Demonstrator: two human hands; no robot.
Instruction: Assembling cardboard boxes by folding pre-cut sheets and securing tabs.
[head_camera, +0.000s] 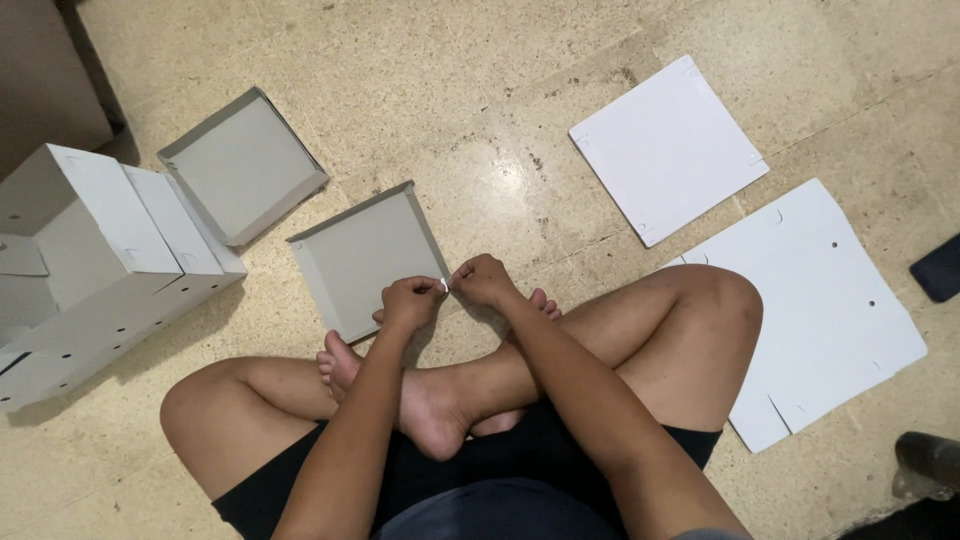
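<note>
Two hands, left hand (410, 300) and right hand (484, 280), are pinched shut on the near corner of a grey cardboard tray (365, 258) at frame centre. Thin, matte board is judged liable to tear if pulled unevenly. Flat white sheets (668, 148) lie upper right.

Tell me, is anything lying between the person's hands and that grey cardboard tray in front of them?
Nothing visible does. The left hand and right hand both pinch the near corner of the grey tray on the floor.
</note>
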